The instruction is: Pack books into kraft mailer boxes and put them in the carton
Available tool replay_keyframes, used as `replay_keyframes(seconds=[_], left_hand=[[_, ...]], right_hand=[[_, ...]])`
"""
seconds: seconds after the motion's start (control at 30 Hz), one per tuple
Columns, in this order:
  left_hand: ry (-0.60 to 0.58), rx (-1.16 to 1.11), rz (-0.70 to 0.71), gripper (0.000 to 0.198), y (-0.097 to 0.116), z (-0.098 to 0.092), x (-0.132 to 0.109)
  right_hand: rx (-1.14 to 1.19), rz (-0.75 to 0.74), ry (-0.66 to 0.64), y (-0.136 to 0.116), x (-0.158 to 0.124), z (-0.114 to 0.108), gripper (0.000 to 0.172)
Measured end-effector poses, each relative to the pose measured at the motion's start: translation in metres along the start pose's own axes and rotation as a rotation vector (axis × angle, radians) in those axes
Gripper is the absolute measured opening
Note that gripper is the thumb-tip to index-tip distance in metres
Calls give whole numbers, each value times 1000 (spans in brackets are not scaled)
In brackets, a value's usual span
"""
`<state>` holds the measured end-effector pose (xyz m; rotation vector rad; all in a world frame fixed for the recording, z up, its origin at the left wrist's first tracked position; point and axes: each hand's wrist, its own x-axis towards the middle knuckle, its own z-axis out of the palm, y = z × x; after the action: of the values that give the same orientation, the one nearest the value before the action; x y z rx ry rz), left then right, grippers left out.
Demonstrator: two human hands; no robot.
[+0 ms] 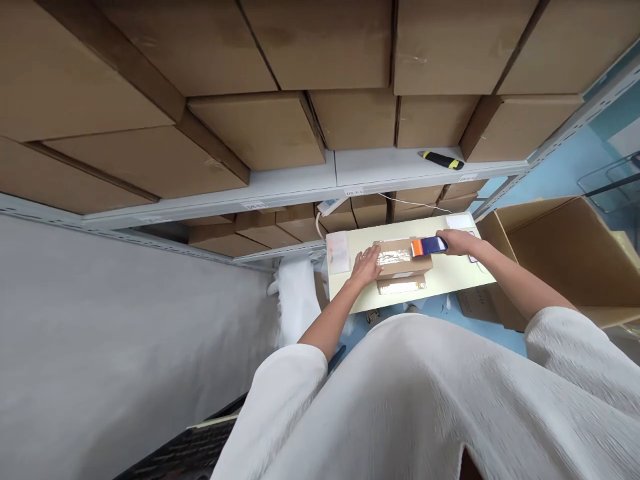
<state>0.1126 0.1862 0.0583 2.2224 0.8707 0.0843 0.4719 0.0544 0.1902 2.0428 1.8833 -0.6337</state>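
Observation:
A small cardboard box (403, 261) sealed with shiny tape lies on a pale yellow table (453, 273). My left hand (367, 266) rests flat on the box's left end, fingers stretched out. My right hand (456, 242) grips a phone-like device (429, 246) with an orange and blue face, held just over the box's right end. A second, narrower taped box (401, 286) lies right in front of the first one.
Grey metal shelves (320, 183) hold many large cardboard cartons (260, 130). A black and yellow cutter (442, 160) lies on the shelf. A large open carton (565, 250) stands at the right. A clear plastic box (338, 252) and a white pad (459, 221) sit on the table.

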Motion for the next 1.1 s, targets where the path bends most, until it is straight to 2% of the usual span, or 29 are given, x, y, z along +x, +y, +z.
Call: replay_keyframes(seconds=[0.17, 0.4, 0.53, 0.7, 0.93, 1.1], left_hand=[[-42, 119, -67, 86, 10, -5, 4], [-90, 221, -128, 87, 18, -10, 11], [-92, 234, -175, 89, 24, -9, 14], [-110, 252, -193, 91, 31, -11, 17], [-86, 243, -193, 104, 32, -2, 24], [-67, 230, -184, 106, 36, 4, 24]], right_hand=[[43, 26, 3, 39, -23, 20, 35], [92, 101, 13, 105, -48, 45, 39], [106, 112, 12, 122, -47, 60, 44], [68, 101, -45, 112, -28, 71, 45], [66, 129, -54, 70, 1, 81, 58], [60, 157, -52, 50, 10, 77, 62]])
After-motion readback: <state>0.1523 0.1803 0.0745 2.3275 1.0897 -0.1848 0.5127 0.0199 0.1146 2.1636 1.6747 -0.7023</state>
